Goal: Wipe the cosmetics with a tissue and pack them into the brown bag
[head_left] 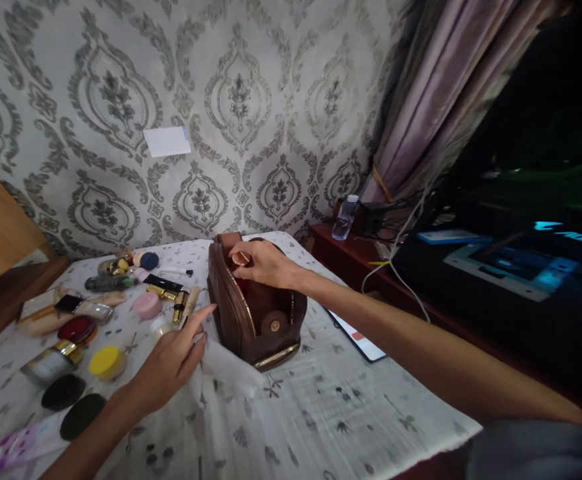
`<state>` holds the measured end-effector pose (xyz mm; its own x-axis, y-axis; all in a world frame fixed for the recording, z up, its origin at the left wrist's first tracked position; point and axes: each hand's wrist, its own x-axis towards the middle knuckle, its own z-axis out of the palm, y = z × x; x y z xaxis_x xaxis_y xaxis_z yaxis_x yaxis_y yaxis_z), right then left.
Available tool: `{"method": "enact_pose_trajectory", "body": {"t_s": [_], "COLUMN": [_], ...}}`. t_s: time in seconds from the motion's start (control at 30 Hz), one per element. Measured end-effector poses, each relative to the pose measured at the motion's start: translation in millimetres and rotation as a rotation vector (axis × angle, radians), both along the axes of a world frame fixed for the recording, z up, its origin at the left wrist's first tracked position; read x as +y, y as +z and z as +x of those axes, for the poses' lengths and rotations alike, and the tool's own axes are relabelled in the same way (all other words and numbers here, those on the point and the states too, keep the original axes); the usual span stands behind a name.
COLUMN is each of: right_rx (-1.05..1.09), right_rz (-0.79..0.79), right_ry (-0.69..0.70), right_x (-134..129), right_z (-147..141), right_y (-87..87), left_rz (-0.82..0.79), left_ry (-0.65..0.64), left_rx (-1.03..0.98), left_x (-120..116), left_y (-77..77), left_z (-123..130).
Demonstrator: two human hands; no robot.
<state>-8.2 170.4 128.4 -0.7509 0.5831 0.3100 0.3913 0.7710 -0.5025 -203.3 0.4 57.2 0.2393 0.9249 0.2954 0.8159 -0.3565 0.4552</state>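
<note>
A brown leather toiletry bag (228,313) stands with its gold zip open and its front flap folded down. My right hand (265,263) is closed at the mouth of the bag, pinching a small shiny copper-coloured round item (241,259); its kind is unclear. Beside the bag's left side, my left hand (173,363) has its index finger stretched out near the leather and the other fingers loosely bent. A crumpled white cloth or tissue (235,370) lies by those fingertips. To the left are a pink jar (147,305), a gold-and-black lipstick tube (179,308) and a yellow-lidded jar (107,363).
More cosmetics spread leftward, including a red compact (77,329), dark round lids (83,417) and a pink-and-white tube (21,448). A tablet or phone (363,340) lies right of the bag. Beyond are a plastic bottle (345,217), a white cable (411,293) and a dark screen (535,160).
</note>
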Motion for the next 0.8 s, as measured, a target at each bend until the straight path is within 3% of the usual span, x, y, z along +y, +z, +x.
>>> {"method": "enact_pose_trajectory", "body": {"t_s": [0.1, 0.33, 0.53, 0.8], "right_rx": [-0.085, 0.028, -0.030, 0.012], "right_rz": [0.049, 0.048, 0.037, -0.019], "right_ry": [0.016, -0.065, -0.028, -0.094], "right_x": [-3.6, 0.6, -8.0, 7.8], "right_z": [-1.6, 0.2, -9.6, 0.5], "right_y": [-4.8, -1.7, -15.3, -21.8], "left_rz": [-0.014, -0.062, -0.048, -0.064], "left_ry": [-0.012, 0.041, 0.102, 0.100], "left_rx": [-0.010, -0.006, -0.062, -0.066], "left_x": [-4.7, -29.8, -44.4, -51.9], "left_y": [1.5, -0.6, 1.5, -8.1], "left_z": [-0.5, -19.4, -29.8, -35.8]}}
